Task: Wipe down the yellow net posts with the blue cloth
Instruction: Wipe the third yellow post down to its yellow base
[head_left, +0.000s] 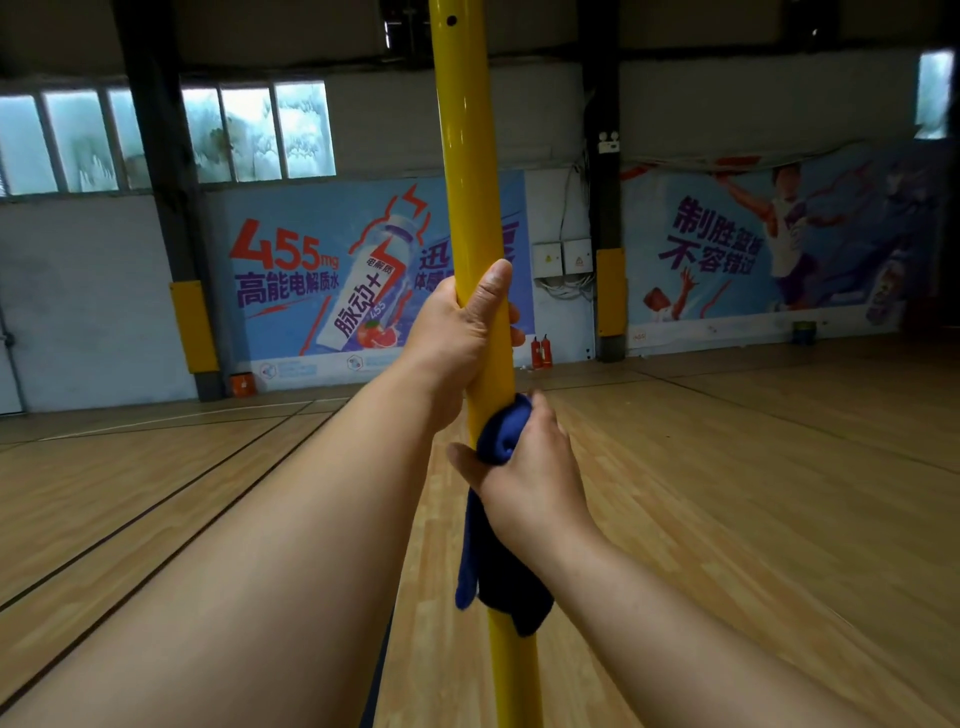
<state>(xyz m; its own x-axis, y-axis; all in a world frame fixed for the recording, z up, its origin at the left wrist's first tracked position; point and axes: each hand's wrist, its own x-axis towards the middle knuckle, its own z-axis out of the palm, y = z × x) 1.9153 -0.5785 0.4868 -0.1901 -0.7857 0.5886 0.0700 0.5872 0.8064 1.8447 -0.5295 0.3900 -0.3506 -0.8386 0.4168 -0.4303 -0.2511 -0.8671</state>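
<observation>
Two bare forearms reach in from the near edge. The left hand (457, 332) and right hand (530, 467) wear no gloves, rings or watch. No sleeves show.

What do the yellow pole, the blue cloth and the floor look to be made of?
Yellow post: probably painted metal tube, glossy, with a drilled hole near the top. Blue cloth: soft fabric, bunching and hanging limp. Floor: varnished wood strips with visible grain.
</observation>
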